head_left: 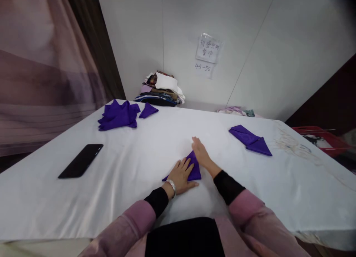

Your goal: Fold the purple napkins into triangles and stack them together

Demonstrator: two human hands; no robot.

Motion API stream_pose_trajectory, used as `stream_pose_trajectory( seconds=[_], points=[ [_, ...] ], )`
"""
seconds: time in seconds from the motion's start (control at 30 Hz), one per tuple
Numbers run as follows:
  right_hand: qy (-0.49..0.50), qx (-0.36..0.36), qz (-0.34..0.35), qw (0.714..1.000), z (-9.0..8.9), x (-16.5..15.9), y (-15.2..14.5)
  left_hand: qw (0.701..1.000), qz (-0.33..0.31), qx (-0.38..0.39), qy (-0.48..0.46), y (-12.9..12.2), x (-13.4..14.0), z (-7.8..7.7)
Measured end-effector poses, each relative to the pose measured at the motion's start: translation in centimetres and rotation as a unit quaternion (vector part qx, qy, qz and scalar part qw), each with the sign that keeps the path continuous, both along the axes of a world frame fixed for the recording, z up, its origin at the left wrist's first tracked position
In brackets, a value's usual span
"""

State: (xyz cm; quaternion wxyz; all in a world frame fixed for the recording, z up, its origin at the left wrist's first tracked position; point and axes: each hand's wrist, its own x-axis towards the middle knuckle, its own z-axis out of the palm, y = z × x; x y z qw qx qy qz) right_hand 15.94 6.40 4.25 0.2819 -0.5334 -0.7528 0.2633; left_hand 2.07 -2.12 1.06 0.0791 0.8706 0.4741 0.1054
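Note:
A folded purple cloth napkin lies on the white tablecloth in front of me, roughly triangular. My left hand presses flat on it with fingers spread, covering much of its left part. A silver bangle circles that wrist. My right hand is on its edge at the napkin's upper right side, fingers stretched out and holding nothing. Further right are two folded purple napkins, one overlapping the other. At the far left lies a loose pile of purple napkins, with a small folded purple piece beside it.
A black phone rests on the left of the white-covered table. Stacked clothes stand behind the table's far edge by the wall. Paper signs hang there. A red basket is beyond the right edge; a curtain hangs left.

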Motion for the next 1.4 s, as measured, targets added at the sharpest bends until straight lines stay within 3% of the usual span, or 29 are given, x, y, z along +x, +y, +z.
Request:
stream_pose_trajectory(
  seconds=[0.13,0.23,0.57,0.73,0.97,1.2,1.4],
  points=[
    [-0.060,0.012,0.135,0.989,-0.4,-1.7,-5.9,0.997,-0.009,0.069,0.016,0.0,0.4,-0.6],
    [-0.100,-0.003,0.143,0.985,-0.8,-2.1,-7.5,0.993,-0.011,0.107,0.040,-0.1,0.7,-1.0],
    [-0.082,-0.016,0.103,0.991,-2.5,-1.7,-6.6,1.000,-0.013,0.014,-0.004,0.1,-0.7,0.1],
    [-0.104,-0.012,0.091,0.990,-2.9,-1.9,-6.5,0.997,0.071,-0.015,-0.001,-0.8,-4.9,-0.4],
    [-0.101,-0.025,0.079,0.991,-2.9,-1.9,-6.7,0.983,0.186,-0.015,-0.002,-4.5,-9.9,-0.2],
    [-0.085,-0.024,0.077,0.993,-3.0,-1.9,-6.7,0.969,0.209,0.004,-0.128,-5.6,-8.5,0.5],
    [-0.089,-0.025,0.072,0.993,-3.0,-2.0,-6.6,0.966,0.211,0.006,-0.150,-4.8,-7.9,0.6]
  ],
)
